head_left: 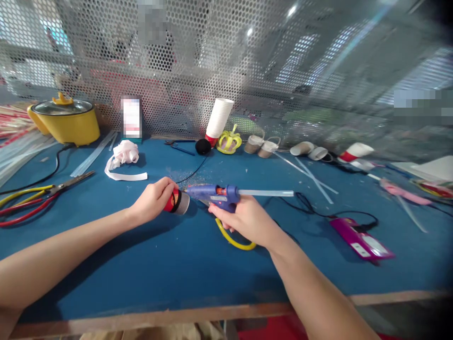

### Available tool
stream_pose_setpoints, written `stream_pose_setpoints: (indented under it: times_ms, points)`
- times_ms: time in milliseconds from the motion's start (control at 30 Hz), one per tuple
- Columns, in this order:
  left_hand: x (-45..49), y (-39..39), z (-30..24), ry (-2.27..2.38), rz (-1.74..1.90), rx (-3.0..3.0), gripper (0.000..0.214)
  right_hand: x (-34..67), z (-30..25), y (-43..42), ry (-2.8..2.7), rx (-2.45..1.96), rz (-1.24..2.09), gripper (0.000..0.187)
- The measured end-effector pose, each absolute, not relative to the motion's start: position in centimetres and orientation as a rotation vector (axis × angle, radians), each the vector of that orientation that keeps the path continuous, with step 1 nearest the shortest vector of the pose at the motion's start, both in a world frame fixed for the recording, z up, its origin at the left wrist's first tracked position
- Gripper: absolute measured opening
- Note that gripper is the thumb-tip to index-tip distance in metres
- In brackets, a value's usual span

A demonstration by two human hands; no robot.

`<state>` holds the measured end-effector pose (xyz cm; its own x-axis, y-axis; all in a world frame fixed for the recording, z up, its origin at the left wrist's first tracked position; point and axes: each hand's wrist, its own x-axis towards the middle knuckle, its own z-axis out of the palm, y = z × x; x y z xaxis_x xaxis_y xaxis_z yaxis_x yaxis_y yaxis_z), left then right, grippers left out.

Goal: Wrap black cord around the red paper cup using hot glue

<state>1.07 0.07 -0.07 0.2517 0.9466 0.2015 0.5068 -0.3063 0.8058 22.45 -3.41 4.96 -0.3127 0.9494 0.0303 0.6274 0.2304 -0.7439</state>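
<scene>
My right hand (244, 219) is wrapped round the handle of a blue glue gun (207, 192), which points left. A clear glue stick (267, 193) juts out of its back end. My left hand (152, 200) grips a small red paper cup (174, 200) with a dark band, lying on its side with one end turned toward me. The gun's nozzle is right at the cup's upper edge; whether they touch I cannot tell. Below my right hand a yellow loop handle (235, 241) lies on the table, the rest of that tool hidden.
Scissors with red and yellow handles (46, 196) lie at left, near a yellow electric pot (71, 123). White ribbon (125, 158), pliers (180, 145), stacked cups (220, 118) and a yellow crown-like piece (229, 140) line the back. At right sit a purple power box (363, 241) and loose glue sticks (318, 179).
</scene>
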Motion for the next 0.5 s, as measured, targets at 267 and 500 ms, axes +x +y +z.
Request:
stream_pose_setpoints:
  times_ms: [267, 500]
  points:
    - [1.08, 0.09, 0.06, 1.331, 0.924, 1.900, 0.027, 22.11, 4.22, -3.49, -2.252, -1.513, 0.501, 0.026]
    - [1.31, 0.10, 0.14, 1.338, 0.924, 1.897, 0.027, 22.43, 4.14, -3.68, -2.400, -1.402, 0.292, 0.018]
